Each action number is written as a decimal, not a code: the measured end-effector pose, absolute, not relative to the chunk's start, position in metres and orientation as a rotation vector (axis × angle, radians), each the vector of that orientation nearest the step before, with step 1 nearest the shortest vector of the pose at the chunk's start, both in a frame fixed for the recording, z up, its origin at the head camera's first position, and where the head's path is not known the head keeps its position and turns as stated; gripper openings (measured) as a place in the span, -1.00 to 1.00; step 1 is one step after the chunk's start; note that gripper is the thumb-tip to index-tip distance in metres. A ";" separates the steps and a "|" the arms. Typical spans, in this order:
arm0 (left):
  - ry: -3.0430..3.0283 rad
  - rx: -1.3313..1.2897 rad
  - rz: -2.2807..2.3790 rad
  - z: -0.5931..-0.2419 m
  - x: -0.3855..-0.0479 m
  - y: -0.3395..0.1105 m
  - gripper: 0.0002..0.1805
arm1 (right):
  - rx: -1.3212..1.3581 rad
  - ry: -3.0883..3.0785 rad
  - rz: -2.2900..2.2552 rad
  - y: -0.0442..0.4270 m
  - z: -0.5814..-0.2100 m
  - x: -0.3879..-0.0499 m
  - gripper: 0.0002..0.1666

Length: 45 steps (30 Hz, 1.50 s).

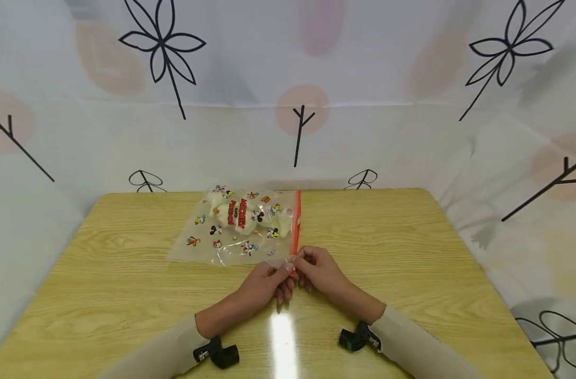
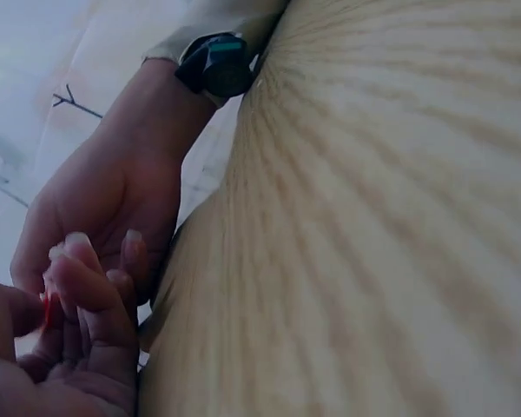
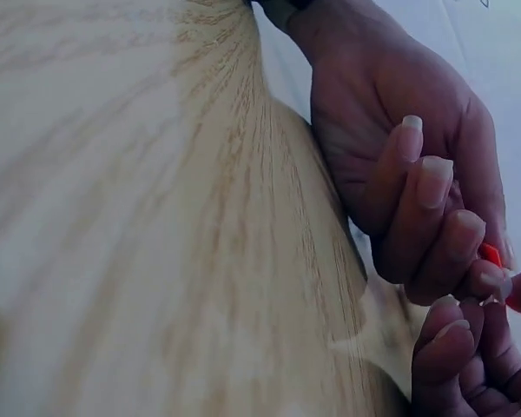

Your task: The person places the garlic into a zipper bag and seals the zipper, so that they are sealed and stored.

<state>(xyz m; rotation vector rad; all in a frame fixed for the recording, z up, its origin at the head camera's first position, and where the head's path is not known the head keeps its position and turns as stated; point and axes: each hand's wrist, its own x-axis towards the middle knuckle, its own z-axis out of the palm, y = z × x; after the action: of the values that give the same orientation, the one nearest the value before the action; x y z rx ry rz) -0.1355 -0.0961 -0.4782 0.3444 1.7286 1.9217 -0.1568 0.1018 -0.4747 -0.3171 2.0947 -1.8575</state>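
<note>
A clear zip bag (image 1: 231, 247) printed with cartoon figures and red lettering lies flat on the table, its red zip strip (image 1: 296, 221) facing right. Pale, whitish lumpy contents show through it; what they are I cannot tell. At the strip's near end, my left hand (image 1: 266, 284) pinches the bag's corner between thumb and fingers. Beside it, almost touching, my right hand (image 1: 323, 271) pinches the same red edge. Both wrist views show a bit of red between the fingertips, with the other fingers loosely curled. The fingers hide the corner itself.
The wood-grain table (image 1: 387, 237) runs back to a white cloth backdrop (image 1: 231, 142) with flower and twig drawings, which also hangs at both sides. Each wrist wears a small black camera. A bright light reflection lies on the table's near middle.
</note>
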 end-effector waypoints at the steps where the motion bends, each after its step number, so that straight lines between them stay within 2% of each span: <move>1: 1.721 0.361 1.924 -0.479 -0.137 -0.097 -0.50 | -0.320 2.094 -1.857 0.102 -0.475 -0.157 -0.65; 6: 1.695 0.407 1.924 -0.480 -0.140 -0.099 -0.56 | -0.362 2.092 -1.824 0.102 -0.476 -0.157 -0.64; 14: 1.788 0.326 1.895 -0.480 -0.132 -0.098 -0.56 | -0.603 1.964 -1.690 0.112 -0.473 -0.160 -0.65; 22: 1.803 0.296 1.902 -0.477 -0.128 -0.097 -0.62 | -0.721 1.858 -1.825 0.112 -0.481 -0.156 -0.65; 30: 1.786 0.295 1.932 -0.475 -0.129 -0.097 -0.66 | -0.545 2.141 -1.905 0.102 -0.479 -0.155 -0.60; 37: 1.780 0.262 1.934 -0.473 -0.129 -0.096 -0.68 | -0.578 2.454 -1.811 0.103 -0.483 -0.170 -0.67; 45: 1.798 0.261 1.924 -0.474 -0.129 -0.095 -0.66 | -0.526 2.432 -1.858 0.103 -0.486 -0.182 -0.70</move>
<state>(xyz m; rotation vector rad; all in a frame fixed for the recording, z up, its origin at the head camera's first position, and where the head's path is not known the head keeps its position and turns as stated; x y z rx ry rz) -0.1291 -0.0955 -0.4741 0.2606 1.7979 1.9236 -0.1824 0.1031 -0.4860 -0.5256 2.4322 -1.8581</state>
